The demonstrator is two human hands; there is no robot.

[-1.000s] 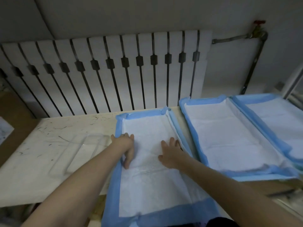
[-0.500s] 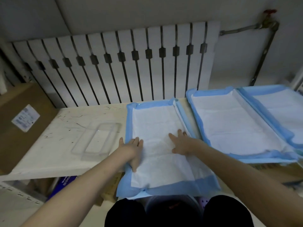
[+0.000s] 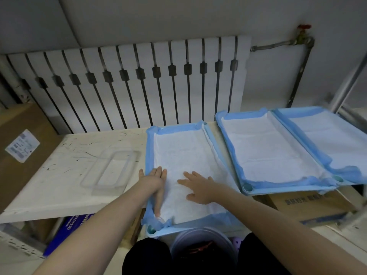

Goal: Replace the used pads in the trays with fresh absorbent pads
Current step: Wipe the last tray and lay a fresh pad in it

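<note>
Left hand (image 3: 154,180) flat, fingers straight, pressing left side of pad (image 3: 184,153). One finger stretches back toward near corner. Right hand (image 3: 198,188) flat too, fingers spread on pad's white middle. Neither hand grabs anything. Pad lies inside light blue tray (image 3: 178,230), middle of frame. At right, two more padded trays (image 3: 288,191) side by side. At left, clear box (image 3: 111,169) on white table (image 3: 49,185). Radiator (image 3: 139,86) behind, upper middle.

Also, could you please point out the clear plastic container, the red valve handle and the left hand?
clear plastic container (image 3: 112,169): head view, its flat bottom.
red valve handle (image 3: 304,27): head view, the handle's middle.
left hand (image 3: 155,182): head view, back of the hand.
</note>
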